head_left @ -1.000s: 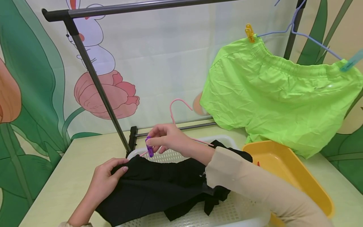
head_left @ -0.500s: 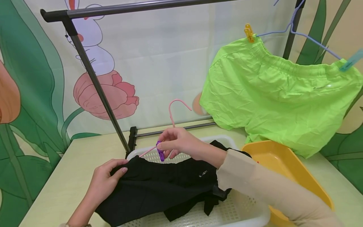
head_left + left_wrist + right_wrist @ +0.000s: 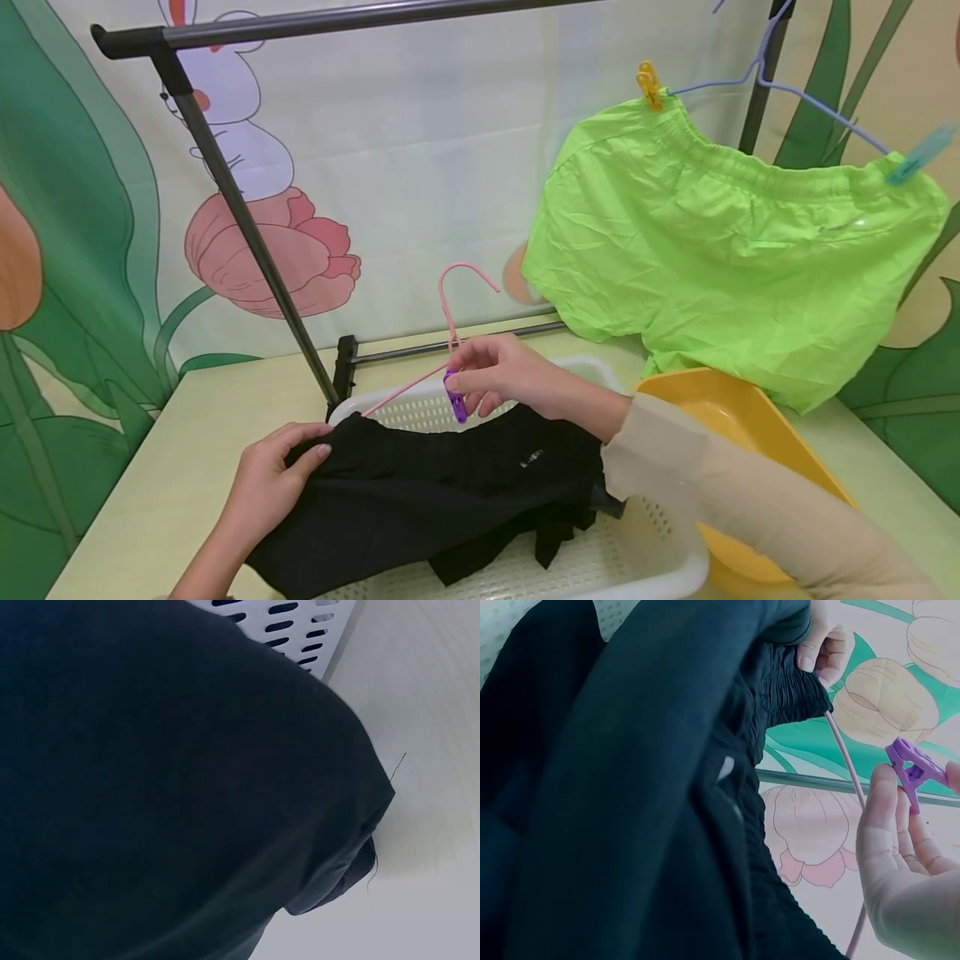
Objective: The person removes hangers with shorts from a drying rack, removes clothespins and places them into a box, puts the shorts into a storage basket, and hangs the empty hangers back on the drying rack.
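Observation:
Black shorts [image 3: 420,492] with a gathered elastic waistband lie over a white perforated basket [image 3: 660,542]. My left hand [image 3: 273,479] pinches the waistband's left corner between thumb and fingers, beside the end of a pink hanger [image 3: 408,386]. The hanger's hook stands upright, and its right arm is hidden behind my right hand and the cloth. A purple clothespin [image 3: 455,397] is pinched in my right hand [image 3: 517,379], above the waistband's middle and apart from the cloth. In the right wrist view the clothespin [image 3: 913,771] sits between thumb and fingertips. Black cloth [image 3: 172,772] fills most of the left wrist view.
Bright green shorts [image 3: 735,242] hang at the right from a blue hanger [image 3: 813,93], held by a yellow clothespin [image 3: 649,86] and a teal clothespin [image 3: 921,155]. A yellow tray [image 3: 750,433] stands beside the basket. A dark metal rack [image 3: 240,200] rises behind.
My right hand has moved to the right with the purple clothespin, away from the waistband's left corner. The left hand keeps its grip there. The head view has shifted slightly.

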`<state>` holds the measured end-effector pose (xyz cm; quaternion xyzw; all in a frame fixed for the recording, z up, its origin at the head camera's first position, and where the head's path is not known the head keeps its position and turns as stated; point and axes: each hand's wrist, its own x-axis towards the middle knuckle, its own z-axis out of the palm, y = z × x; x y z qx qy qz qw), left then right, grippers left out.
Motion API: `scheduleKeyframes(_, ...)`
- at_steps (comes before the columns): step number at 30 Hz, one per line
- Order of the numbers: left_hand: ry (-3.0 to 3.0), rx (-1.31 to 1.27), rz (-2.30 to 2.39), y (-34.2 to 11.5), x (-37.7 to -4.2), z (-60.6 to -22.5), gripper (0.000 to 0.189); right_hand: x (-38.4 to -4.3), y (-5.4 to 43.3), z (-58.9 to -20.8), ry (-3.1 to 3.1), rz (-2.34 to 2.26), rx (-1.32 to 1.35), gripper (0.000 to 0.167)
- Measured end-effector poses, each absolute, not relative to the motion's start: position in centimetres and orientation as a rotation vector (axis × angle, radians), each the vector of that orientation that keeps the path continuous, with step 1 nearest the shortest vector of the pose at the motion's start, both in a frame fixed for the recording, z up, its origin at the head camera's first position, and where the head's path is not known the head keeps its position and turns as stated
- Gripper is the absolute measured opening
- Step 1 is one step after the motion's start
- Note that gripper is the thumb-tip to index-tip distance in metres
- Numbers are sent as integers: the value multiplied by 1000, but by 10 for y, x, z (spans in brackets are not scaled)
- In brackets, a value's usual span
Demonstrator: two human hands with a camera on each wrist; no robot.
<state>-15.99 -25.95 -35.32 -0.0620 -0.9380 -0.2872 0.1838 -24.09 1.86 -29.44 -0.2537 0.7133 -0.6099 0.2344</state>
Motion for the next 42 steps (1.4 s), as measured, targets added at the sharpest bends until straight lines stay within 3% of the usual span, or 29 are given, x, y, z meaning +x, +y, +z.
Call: scheduleKeyframes(42, -2645, -153, -764, -258, -161, -358, 21, -253, 110, -288, 2096, -1766, -521, 30)
